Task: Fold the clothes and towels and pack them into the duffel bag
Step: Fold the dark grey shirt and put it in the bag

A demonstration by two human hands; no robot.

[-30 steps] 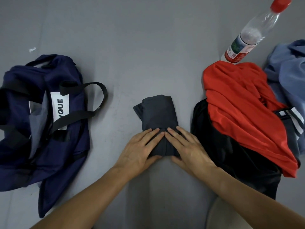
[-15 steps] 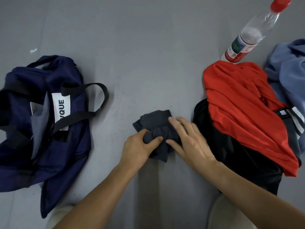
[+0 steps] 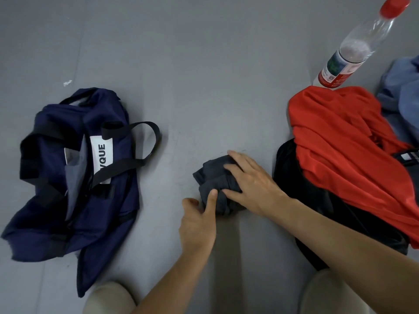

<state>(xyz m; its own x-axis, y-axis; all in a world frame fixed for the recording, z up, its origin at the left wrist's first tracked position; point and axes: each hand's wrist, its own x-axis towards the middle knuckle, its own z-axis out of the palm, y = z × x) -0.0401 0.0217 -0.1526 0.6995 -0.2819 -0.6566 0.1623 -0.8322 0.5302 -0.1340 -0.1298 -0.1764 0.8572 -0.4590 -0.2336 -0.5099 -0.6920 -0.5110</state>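
Duffel bag [image 3: 56, 200] sits at 9 o'clock on the grey floor [image 3: 204, 64], navy and slumped, its mouth open and its black straps loose. A grey panel shows inside, and we cannot tell whether that is lining or a packed item. At the centre lies a dark grey garment [image 3: 213, 175], folded down to a small, somewhat lumpy bundle. Our right hand [image 3: 251, 184] lies across it with the fingers spread and nearly straight, pressing it down rather than clenched around it. Our left hand [image 3: 198, 225] is released, its forefinger touching the bundle's near edge. We judge this one piece nearly ready to go into the bag. Most of the work remains: at 3 o'clock a red garment [image 3: 351, 155] is heaped unfolded over a black garment [image 3: 292, 177], and a blue garment [image 3: 405, 98] lies crumpled at 2 o'clock, beside a plastic bottle [image 3: 349, 53].
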